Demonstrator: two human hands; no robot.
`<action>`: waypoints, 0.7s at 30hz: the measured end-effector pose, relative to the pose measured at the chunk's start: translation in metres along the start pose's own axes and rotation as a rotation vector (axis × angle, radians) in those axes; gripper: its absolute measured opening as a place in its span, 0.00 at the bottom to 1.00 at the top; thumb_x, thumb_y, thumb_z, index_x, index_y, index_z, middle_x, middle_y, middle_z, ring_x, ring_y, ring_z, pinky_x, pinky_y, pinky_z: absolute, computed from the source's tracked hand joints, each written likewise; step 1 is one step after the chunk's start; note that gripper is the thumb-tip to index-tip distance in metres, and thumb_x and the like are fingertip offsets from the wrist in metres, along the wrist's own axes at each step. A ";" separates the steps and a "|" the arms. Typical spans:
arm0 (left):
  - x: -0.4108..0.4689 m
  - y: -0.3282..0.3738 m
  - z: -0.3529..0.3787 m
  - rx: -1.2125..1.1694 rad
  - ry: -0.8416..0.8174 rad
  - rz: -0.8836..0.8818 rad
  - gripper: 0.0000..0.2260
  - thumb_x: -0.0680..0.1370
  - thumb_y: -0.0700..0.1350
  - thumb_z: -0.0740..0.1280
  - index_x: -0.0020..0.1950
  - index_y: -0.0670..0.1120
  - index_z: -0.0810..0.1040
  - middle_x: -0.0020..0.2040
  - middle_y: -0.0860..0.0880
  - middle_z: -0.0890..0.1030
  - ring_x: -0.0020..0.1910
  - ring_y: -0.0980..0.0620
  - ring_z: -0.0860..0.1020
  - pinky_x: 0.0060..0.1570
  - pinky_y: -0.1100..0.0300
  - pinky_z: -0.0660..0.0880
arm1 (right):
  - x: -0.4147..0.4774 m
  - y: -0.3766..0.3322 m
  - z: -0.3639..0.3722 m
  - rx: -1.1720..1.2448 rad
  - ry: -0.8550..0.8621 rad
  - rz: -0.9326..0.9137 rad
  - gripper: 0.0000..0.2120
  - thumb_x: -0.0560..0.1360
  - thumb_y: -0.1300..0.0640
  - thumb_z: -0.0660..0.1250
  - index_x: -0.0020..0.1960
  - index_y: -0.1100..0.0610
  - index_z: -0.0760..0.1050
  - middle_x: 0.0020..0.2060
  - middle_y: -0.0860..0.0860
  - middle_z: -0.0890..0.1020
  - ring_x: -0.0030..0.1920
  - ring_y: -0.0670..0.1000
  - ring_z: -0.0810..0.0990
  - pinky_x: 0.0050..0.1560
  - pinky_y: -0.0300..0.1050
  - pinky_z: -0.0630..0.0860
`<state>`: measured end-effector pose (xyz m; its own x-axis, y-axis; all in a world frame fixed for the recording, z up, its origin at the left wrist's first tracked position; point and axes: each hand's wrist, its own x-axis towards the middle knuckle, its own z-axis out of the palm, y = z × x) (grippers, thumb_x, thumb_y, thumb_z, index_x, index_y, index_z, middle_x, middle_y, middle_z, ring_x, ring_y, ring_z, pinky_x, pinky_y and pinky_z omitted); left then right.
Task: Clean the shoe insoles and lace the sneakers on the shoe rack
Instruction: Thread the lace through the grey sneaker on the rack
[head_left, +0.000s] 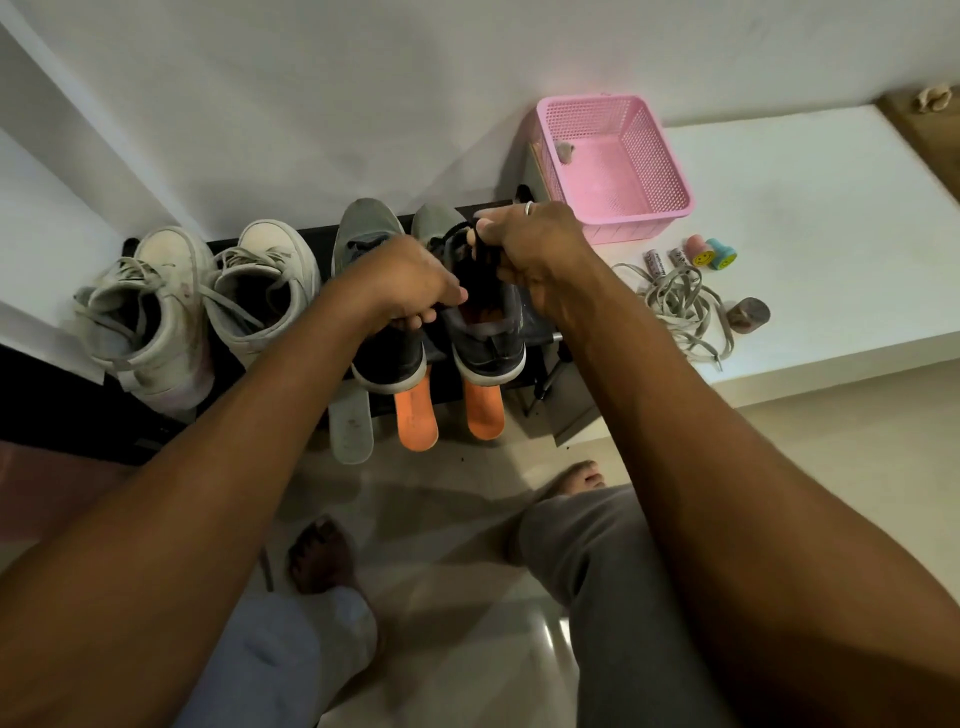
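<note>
Two grey sneakers stand side by side on the black shoe rack (322, 236). My right hand (530, 244) pinches the dark lace at the tongue of the right grey sneaker (488, 343). My left hand (405, 286) has its fingers curled at that shoe's opening, over the left grey sneaker (387, 358); what it holds is hidden. Two orange insoles (415, 421) (484, 413) and a grey insole (352, 431) hang out below the rack's front edge. Two white laced sneakers (150, 317) (265, 291) stand at the left.
A pink mesh basket (670, 202) sits on the white ledge (810, 208) to the right. Loose grey laces (680, 306), batteries (653, 262), two small smiley stamps (709, 253) and a small dark roll (748, 314) lie beside it. My bare feet (322, 556) rest on the tiled floor.
</note>
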<state>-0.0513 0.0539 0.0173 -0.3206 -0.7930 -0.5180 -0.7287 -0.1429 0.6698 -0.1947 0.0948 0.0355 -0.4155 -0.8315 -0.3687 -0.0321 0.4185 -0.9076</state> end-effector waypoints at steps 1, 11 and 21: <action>0.003 0.000 -0.003 -0.043 0.006 -0.054 0.05 0.78 0.46 0.72 0.46 0.45 0.82 0.33 0.47 0.79 0.21 0.55 0.70 0.25 0.64 0.71 | -0.002 0.002 -0.002 -0.024 -0.008 -0.007 0.07 0.78 0.66 0.66 0.51 0.67 0.82 0.44 0.62 0.86 0.38 0.51 0.79 0.37 0.44 0.74; 0.010 -0.006 -0.017 -0.139 0.041 -0.256 0.11 0.83 0.50 0.63 0.45 0.45 0.76 0.37 0.50 0.79 0.17 0.58 0.70 0.16 0.70 0.66 | -0.002 0.040 -0.002 -0.177 0.038 -0.011 0.05 0.74 0.65 0.71 0.45 0.56 0.84 0.39 0.50 0.85 0.43 0.49 0.85 0.48 0.44 0.83; 0.012 -0.004 0.000 -0.208 0.143 -0.265 0.18 0.82 0.56 0.63 0.37 0.47 0.75 0.38 0.49 0.80 0.27 0.52 0.71 0.29 0.63 0.67 | 0.000 0.043 0.012 -0.263 0.036 -0.197 0.04 0.78 0.60 0.70 0.49 0.53 0.82 0.45 0.49 0.86 0.49 0.48 0.85 0.57 0.50 0.82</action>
<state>-0.0521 0.0450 0.0081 -0.0385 -0.7849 -0.6185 -0.6316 -0.4605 0.6237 -0.1851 0.1083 -0.0061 -0.4098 -0.8944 -0.1795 -0.3466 0.3346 -0.8763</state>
